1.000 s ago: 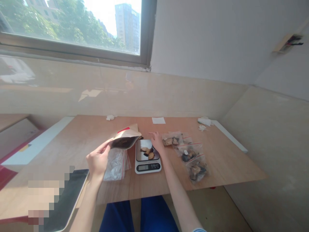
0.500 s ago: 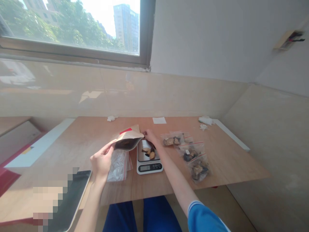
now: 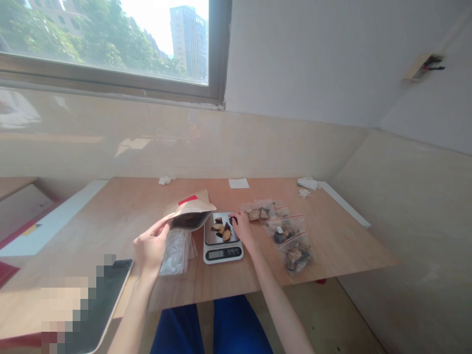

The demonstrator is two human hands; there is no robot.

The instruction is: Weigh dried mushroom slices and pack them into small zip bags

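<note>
My left hand [image 3: 151,243] grips the near edge of an open kraft paper bag [image 3: 197,204] with a red label. The bag's mouth tilts toward me, its inside dark, left of a white kitchen scale [image 3: 223,256]. Several dried mushroom pieces [image 3: 226,235], tan and black, lie on the scale's metal plate. Over the plate's right side, my right hand [image 3: 241,227] is closed on a dark dried mushroom piece [image 3: 233,221]. Whether this piece touches the plate, I cannot tell. Beneath the bag lie clear zip bags [image 3: 176,255] with red seals, partly hidden.
Zip bags with dried pieces [image 3: 296,255] lie right of the scale. A white paper slip [image 3: 239,183] and crumpled tissues [image 3: 308,184] are near the wall. A dark flat tablet-like object [image 3: 106,300] sits at the lower left, partly pixelated. The wooden table [image 3: 350,250] ends before my knees.
My right hand has moved from the bag's mouth to the right side of the scale plate, with a dark piece in its fingers. The left hand still holds the bag. The view shifted slightly.
</note>
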